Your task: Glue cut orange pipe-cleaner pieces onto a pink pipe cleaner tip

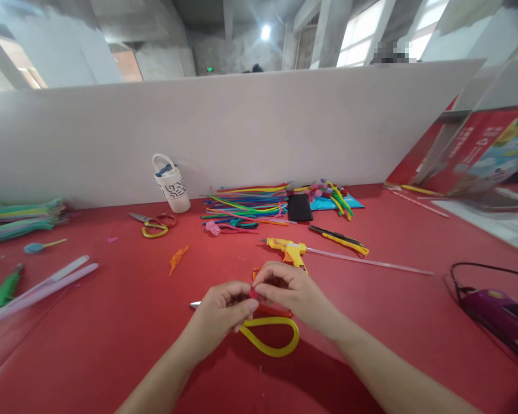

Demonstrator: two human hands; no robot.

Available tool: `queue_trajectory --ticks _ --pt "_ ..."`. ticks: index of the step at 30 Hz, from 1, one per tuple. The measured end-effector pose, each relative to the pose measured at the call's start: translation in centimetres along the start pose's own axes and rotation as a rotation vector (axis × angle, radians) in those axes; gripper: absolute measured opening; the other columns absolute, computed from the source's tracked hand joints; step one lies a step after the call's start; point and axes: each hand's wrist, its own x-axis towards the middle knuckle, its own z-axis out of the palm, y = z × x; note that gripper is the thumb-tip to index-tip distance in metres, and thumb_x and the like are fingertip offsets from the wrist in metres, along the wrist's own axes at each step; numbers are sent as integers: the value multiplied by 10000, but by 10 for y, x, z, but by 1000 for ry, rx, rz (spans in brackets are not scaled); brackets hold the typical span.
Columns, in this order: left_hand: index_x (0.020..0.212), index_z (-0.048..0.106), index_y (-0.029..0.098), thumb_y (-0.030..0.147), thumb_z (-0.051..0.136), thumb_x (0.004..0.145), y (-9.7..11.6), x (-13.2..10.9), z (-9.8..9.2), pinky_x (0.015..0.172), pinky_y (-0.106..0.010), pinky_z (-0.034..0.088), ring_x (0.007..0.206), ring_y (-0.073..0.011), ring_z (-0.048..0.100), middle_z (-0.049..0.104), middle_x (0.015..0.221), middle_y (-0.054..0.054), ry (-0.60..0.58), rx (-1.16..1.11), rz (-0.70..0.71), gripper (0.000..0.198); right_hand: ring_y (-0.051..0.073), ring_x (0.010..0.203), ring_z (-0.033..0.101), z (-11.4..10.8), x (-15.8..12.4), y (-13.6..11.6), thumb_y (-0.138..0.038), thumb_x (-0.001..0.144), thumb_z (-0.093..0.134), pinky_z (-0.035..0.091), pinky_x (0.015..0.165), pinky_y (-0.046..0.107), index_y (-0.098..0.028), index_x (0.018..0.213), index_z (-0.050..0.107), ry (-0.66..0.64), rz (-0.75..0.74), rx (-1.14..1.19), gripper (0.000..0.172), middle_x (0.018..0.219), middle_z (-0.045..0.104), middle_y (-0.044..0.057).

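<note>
My left hand (224, 307) and my right hand (287, 290) meet over the red table, both pinched on a small red piece (254, 294) between the fingertips. Under them lie scissors with a yellow handle loop (271, 336) and an orange-red part; a metal tip pokes out left of my left hand. A yellow glue gun (289, 250) with a clear glue stick (366, 262) lies just beyond my right hand.
Colourful pipe cleaners (246, 206), a black phone (300, 207), a yellow-black cutter (339, 238), small scissors (153, 224) and a white cup bag (171, 184) lie near the white partition (242, 126). Purple glue gun (496, 313) at right; green tool (4, 287) at left.
</note>
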Motion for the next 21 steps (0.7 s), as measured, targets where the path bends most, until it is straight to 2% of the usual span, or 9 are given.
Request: queue_trajectory --ticks 3,6,9,11,15,17,21 --pt "698 575 148 311 551 745 2 0 -2 365 -166 237 387 -40 360 549 577 23 3 -81 -49 171 89 589 526 -1 0 0 -200 782 547 441 575 207 -172 728 575 12 -9 32 67 661 568 -25" --pt "620 569 141 342 539 754 4 1 -4 360 -165 224 368 -36 338 524 511 28 12 -68 -42 243 113 693 572 1 0 2 -179 769 560 466 654 236 -184 854 597 -2 -40 29 93 773 601 -2" --pt "589 575 142 361 516 774 2 2 -5 366 -170 212 349 -43 301 424 396 60 2 -13 -40 293 133 776 581 2 -1 2 -141 767 566 463 700 247 -197 872 625 -8 -132 -138 132 841 599 14" --pt "593 576 145 366 485 796 1 3 -5 378 -175 214 346 -49 285 378 366 73 -9 23 -24 314 130 758 575 2 0 2 -128 776 562 459 685 239 -194 835 637 2 -209 -261 115 825 591 15" --pt "589 547 153 343 452 811 -1 5 -5 407 -194 241 368 -58 312 436 428 53 1 135 65 307 126 721 568 -1 1 4 -138 787 567 459 664 236 -199 929 624 -24 -317 -402 165 819 588 18" --pt "574 527 158 332 450 811 -2 5 -5 418 -204 251 388 -65 330 476 478 37 23 180 100 304 134 730 567 -1 2 7 -158 806 553 450 675 245 -197 888 625 -22 -374 -492 116 802 600 22" --pt "557 506 171 310 439 825 -6 5 -1 451 -214 262 437 -85 341 448 488 40 103 232 146 309 144 694 557 3 3 14 -182 823 536 431 633 250 -184 810 609 81 -393 -569 74 751 598 27"
